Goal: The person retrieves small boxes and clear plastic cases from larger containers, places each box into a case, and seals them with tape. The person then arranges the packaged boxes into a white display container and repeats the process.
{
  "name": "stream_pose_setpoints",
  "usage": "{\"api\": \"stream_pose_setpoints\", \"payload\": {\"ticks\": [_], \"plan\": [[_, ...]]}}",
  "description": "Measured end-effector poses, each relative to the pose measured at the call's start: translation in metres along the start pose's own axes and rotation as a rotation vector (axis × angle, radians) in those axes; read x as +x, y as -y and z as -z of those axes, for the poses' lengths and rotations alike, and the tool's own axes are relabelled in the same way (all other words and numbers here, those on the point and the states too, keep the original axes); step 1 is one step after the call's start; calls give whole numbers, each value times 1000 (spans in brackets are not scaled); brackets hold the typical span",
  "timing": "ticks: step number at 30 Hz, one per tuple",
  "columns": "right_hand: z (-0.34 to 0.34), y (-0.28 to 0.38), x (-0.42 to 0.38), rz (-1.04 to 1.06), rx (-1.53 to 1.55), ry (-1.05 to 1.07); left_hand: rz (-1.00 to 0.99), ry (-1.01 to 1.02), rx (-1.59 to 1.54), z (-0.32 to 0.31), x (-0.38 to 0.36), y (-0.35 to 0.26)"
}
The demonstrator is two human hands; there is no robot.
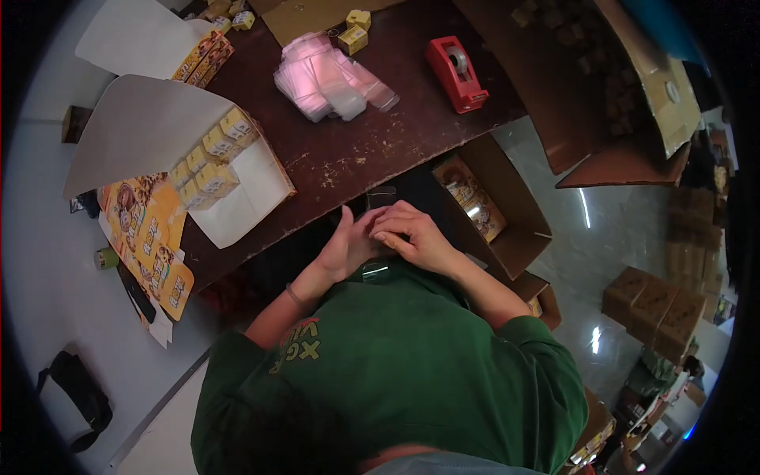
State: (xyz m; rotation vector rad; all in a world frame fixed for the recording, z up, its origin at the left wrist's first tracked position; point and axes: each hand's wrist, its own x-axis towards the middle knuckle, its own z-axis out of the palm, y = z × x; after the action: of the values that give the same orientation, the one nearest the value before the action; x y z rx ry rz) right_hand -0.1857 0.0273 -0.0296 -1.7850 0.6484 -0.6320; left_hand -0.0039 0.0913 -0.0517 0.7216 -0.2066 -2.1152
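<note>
In front of my green shirt, at the table's near edge, my two hands meet. My left hand has its thumb stretched upward and its palm turned inward; its fingertips are partly covered by the other hand. Curled over those fingertips, my right hand has thumb and fingers drawn together. Whatever lies between them is hidden. A glossy clear edge shows just below the hands, too little to name. Up the table lies a pile of clear plastic sleeves.
An open display box holding small yellow boxes stands left on the dark table. A red tape dispenser sits at the back right. Cartons flank my right side; a larger open carton stands beyond.
</note>
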Motion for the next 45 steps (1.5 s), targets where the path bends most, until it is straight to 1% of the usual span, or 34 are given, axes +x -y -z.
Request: {"api": "stream_pose_setpoints", "payload": {"ticks": [1,3,4,5,7,8,10,11,13,14,16,17,18,20,21,24,27,30,31,34,35,37,38,39,41,42,44,45], "plan": [[-5,3,0,34,-39,-40,23,-49,-30,-3,-2,-2],[-7,7,-1,-25,20,-272,6,-79,53,9,0,-1],[-7,9,1,-55,52,-384,43,-123,-4,12,-4,-2],[-7,10,10,-191,62,-468,34,-117,29,13,-3,-2],[-15,-13,23,-135,138,-248,45,-108,94,11,-1,1],[-18,-14,21,-246,223,-51,19,-178,78,4,0,4],[-27,6,20,-111,58,-52,-15,-308,53,8,0,5],[-28,11,16,-70,-42,-11,-96,-243,58,13,-6,9],[-34,12,8,-50,-116,-51,-122,-270,100,-13,-14,-1],[-37,12,3,-44,-151,-68,-123,-229,73,13,-14,12],[-35,9,2,-64,-165,-83,-121,-98,-46,20,-13,18],[-31,9,4,-71,-154,-89,-121,-33,-52,28,-10,20],[-27,11,4,-89,-156,-94,-135,35,8,27,-14,21],[-22,6,3,-147,-113,-36,-156,177,135,24,-23,19],[-19,3,4,-173,-95,-10,-142,239,295,30,-21,16],[-12,1,7,-46,-56,1,-248,107,390,31,-11,17],[-4,7,7,40,-219,-18,-263,35,381,18,-6,9],[6,8,12,91,-178,-23,-295,-5,460,6,2,-3],[15,12,16,83,-202,5,-258,-7,393,4,7,-3],[10,10,22,13,-2,-241,-342,-1,392,-3,20,-13],[7,12,23,-30,20,-358,-353,9,388,-5,24,-17],[7,3,24,-217,365,-262,-379,35,381,-5,31,-26],[4,-6,26,-252,473,-273,-394,59,380,-5,37,-30],[15,9,31,-256,422,-294,-425,55,467,3,44,-29],[37,19,38,-86,-214,-445,-616,-214,1070,-21,42,-45],[46,22,46,127,-466,-486,-614,-209,953,-12,46,-46],[38,16,56,298,-596,-367,-552,-157,771,-18,53,-54],[29,12,60,395,-739,-349,-528,-144,707,-11,60,-55]]}}
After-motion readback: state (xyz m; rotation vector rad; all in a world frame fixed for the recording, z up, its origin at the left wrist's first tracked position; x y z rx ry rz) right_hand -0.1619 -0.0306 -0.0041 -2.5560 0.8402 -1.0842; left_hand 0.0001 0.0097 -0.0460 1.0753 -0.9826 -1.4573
